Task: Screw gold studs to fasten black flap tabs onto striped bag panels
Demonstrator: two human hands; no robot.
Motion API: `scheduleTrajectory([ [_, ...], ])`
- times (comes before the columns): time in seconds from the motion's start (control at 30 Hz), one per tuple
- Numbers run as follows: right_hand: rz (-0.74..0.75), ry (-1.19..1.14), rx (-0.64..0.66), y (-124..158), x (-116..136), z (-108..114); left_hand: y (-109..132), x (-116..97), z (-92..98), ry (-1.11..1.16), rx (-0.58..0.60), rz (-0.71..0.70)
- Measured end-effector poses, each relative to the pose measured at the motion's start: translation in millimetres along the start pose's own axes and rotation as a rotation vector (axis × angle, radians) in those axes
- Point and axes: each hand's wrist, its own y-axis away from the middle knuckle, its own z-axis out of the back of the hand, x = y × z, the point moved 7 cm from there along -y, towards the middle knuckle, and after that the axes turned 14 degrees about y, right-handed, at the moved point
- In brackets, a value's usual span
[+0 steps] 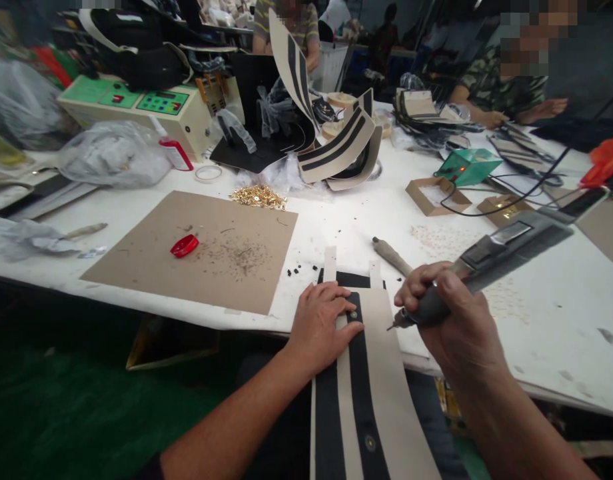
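Observation:
A beige panel with black stripes (381,353) lies over the table's front edge and runs down toward me. My left hand (324,320) lies on its upper part, fingers spread. The thumb and index finger rest on either side of a small round metal fastener (354,315) in a black stripe. Another metal fastener (370,442) sits lower on that stripe. My right hand (451,307) is closed around a grey electric screwdriver (496,257). Its thin bit (392,327) points left, over the panel's right side; whether it touches cannot be seen.
Brown board (226,260) with a red ring (184,246) lies left; a pile of brass fasteners (259,197) is behind it. A wrapped-handle tool (391,257) lies ahead. Striped panels (336,147), a green box (469,165) and a control machine (151,110) stand farther back. Two people sit across.

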Motion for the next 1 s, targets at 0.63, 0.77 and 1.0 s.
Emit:
scheduleTrajectory([
  [0.63,0.136,0.334,0.061,-12,-29,-48,0,2,-0.9,-0.002,0.034,0.017],
  [0.77,0.172,0.326,0.075,-12,-27,-49,1,3,-1.5,-0.005,0.031,0.018],
  [1.0,0.241,0.31,0.201,-15,-23,-54,0,4,-2.7,0.011,0.049,0.016],
])
